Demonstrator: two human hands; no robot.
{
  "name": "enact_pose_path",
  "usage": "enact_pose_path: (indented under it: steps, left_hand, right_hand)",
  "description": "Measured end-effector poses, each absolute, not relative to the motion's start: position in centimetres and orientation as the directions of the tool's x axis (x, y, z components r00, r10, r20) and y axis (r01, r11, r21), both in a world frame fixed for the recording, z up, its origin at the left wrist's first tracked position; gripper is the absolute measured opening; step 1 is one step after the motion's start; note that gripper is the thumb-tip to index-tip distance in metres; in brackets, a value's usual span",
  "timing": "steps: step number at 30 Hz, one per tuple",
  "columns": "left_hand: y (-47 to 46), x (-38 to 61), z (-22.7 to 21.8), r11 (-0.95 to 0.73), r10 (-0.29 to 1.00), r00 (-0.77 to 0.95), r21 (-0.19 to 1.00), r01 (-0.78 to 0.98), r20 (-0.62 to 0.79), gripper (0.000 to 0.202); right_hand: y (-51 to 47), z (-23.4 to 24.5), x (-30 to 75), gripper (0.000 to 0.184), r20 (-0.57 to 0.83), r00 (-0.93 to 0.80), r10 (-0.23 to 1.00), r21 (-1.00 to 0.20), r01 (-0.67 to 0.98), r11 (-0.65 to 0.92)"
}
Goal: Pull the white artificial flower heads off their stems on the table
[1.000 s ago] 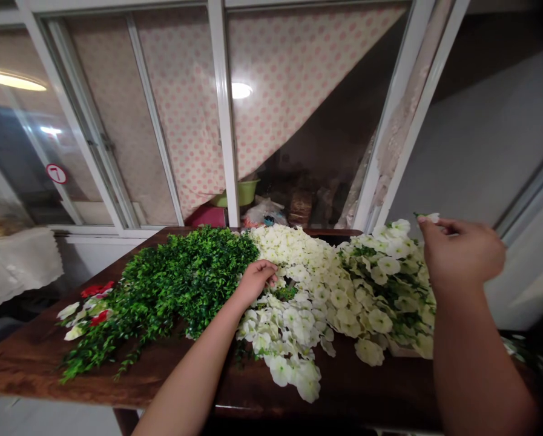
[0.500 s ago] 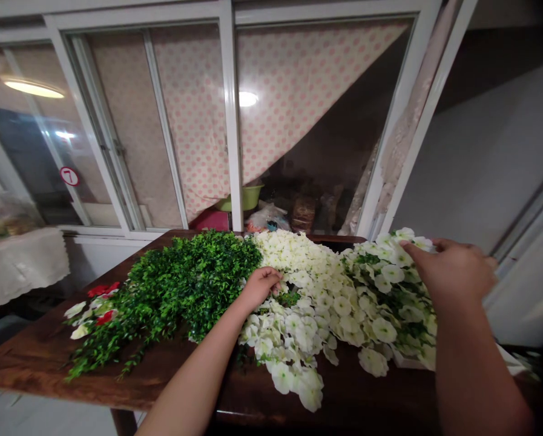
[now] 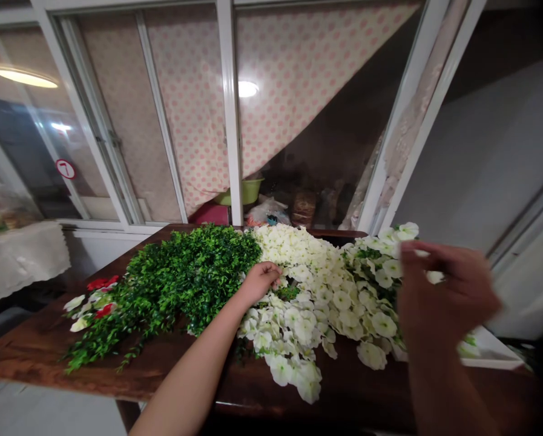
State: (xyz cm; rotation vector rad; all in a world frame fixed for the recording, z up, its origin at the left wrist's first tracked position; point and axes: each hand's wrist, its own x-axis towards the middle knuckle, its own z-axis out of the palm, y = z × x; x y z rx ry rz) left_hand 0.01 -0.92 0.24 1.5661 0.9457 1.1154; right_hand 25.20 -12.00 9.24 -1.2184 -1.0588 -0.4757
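Note:
My left hand [image 3: 259, 280] lies on a pile of white artificial flowers [image 3: 307, 266], its fingers curled down into the blooms next to a mat of green foliage [image 3: 184, 278]. More white flowers [image 3: 293, 339] spill toward the table's front edge below that hand. My right hand [image 3: 444, 293] hovers, smeared by motion, over another bunch of white flowers with green leaves [image 3: 375, 290] at the right. A white bloom shows by its fingers, but the blur hides whether they grip it.
All of this lies on a dark wooden table [image 3: 35, 357], with a few red and white flowers [image 3: 92, 297] at the left end. A white flat box [image 3: 493, 354] sits under the right bunch. Behind stand window frames [image 3: 228, 121], a dotted curtain and a green basin [image 3: 248, 191].
My right hand has dropped from above the right bunch and swung toward me, now blurred. My left hand has stayed in the same spot on the flowers.

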Motion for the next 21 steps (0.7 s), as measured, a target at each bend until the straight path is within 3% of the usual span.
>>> enact_pose_path:
  steps: [2,4,8,11,16,19,21]
  left_hand:
    - [-0.7,-0.1,-0.1,-0.26,0.933,0.282,0.961,0.095,0.224,0.02]
    - [-0.6,-0.3,-0.3,-0.321,0.927,0.265,0.929,0.185,0.267,0.019]
    - [-0.7,-0.6,-0.3,-0.462,0.885,0.217,0.727,0.509,0.411,0.018]
    - [-1.0,-0.8,-0.1,-0.465,0.859,0.225,0.52,0.716,0.46,0.019]
    - [-1.4,-0.8,0.3,-0.352,0.889,0.246,0.234,0.906,0.385,0.024]
    - [-1.5,-0.9,0.4,-0.311,0.911,0.241,0.174,0.934,0.333,0.022]
    - [-1.5,-1.0,0.5,-0.323,0.905,0.239,0.2,0.925,0.352,0.021]
  right_hand:
    - [-10.3,8.4,22.5,0.018,0.811,0.321,0.489,-0.546,0.715,0.437]
    - [-7.9,6.8,20.5,0.014,0.666,0.146,0.731,-0.577,0.722,0.382]
    - [-3.2,2.6,18.0,0.017,0.355,-0.041,0.934,-0.525,0.818,0.235]
    - [-1.4,-0.1,16.8,0.022,0.287,-0.149,0.946,-0.427,0.864,0.266]
    - [-0.6,-3.2,16.3,0.018,0.378,-0.228,0.897,-0.3,0.887,0.351]
    - [-0.2,-4.1,16.4,0.015,0.459,-0.257,0.85,-0.263,0.875,0.406]
    - [0.1,-4.2,16.5,0.015,0.516,-0.234,0.824,-0.294,0.855,0.427]
